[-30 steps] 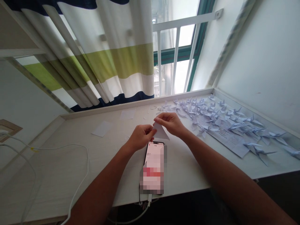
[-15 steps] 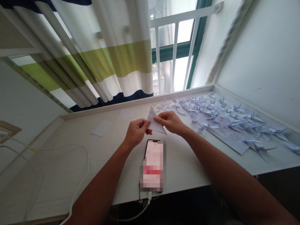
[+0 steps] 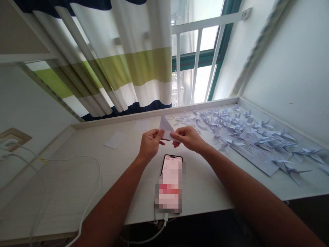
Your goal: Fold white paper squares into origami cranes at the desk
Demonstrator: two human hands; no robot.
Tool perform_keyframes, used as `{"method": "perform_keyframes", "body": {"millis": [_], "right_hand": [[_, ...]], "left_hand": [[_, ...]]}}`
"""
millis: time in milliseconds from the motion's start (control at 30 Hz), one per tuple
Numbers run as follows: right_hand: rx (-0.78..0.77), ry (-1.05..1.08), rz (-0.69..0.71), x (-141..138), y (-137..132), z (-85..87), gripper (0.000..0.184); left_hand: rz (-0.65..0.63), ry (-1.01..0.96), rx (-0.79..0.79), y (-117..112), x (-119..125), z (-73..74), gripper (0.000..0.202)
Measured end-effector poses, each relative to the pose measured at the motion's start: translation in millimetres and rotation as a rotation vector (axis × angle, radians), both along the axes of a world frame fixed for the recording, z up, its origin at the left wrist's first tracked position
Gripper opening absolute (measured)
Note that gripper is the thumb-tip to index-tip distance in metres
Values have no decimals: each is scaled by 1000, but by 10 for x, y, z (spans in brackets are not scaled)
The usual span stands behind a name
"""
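Observation:
A small sheet of white paper folded into a triangle (image 3: 166, 127) is held up above the desk, its point upward. My left hand (image 3: 150, 142) pinches its left lower corner between thumb and fingers. At the right lower corner, my right hand (image 3: 189, 138) grips the paper the same way. Just below the hands lies a phone (image 3: 171, 175) with its screen lit and partly blurred out, a white charging cable plugged into its bottom end.
Many folded paper cranes (image 3: 231, 120) cover the right side of the desk, some on a printed sheet (image 3: 259, 159). Two paper squares, one nearer (image 3: 115, 140) and one farther (image 3: 142, 125), lie left of the hands. A white cable (image 3: 99, 175) crosses the left side. Behind hangs a striped curtain (image 3: 133, 68).
My right hand has slid from the triangle's right edge down to its lower right corner. The paper has turned so its base lies more level. The whole view has shifted slightly.

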State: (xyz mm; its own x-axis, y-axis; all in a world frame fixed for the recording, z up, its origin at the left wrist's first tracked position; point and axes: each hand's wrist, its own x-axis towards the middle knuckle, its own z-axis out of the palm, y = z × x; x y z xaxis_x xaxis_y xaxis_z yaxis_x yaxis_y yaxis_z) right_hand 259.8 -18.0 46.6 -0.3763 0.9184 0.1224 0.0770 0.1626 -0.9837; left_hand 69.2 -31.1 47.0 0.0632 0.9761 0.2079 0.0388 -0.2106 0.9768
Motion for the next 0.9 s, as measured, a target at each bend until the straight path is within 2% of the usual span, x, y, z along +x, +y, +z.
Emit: {"method": "perform_keyframes", "body": {"millis": [133, 333, 533, 633, 733, 900], "right_hand": [[-14, 25, -49, 10, -4, 9, 48], [-102, 103, 81, 53, 25, 14, 47], [-88, 90, 46, 58, 14, 20, 42], [-84, 92, 73, 68, 8, 26, 42], [-32, 28, 84, 90, 12, 37, 45], [139, -197, 3, 120, 34, 6, 42]], "left_hand": [[12, -18, 5, 31, -2, -25, 44], [55, -101, -13, 97, -75, -42, 45], [29, -87, -40, 120, -104, -60, 45], [15, -88, -43, 126, -123, -44, 45], [0, -97, -47, 125, -145, -14, 45], [1, -92, -23, 117, -139, -11, 44]]}}
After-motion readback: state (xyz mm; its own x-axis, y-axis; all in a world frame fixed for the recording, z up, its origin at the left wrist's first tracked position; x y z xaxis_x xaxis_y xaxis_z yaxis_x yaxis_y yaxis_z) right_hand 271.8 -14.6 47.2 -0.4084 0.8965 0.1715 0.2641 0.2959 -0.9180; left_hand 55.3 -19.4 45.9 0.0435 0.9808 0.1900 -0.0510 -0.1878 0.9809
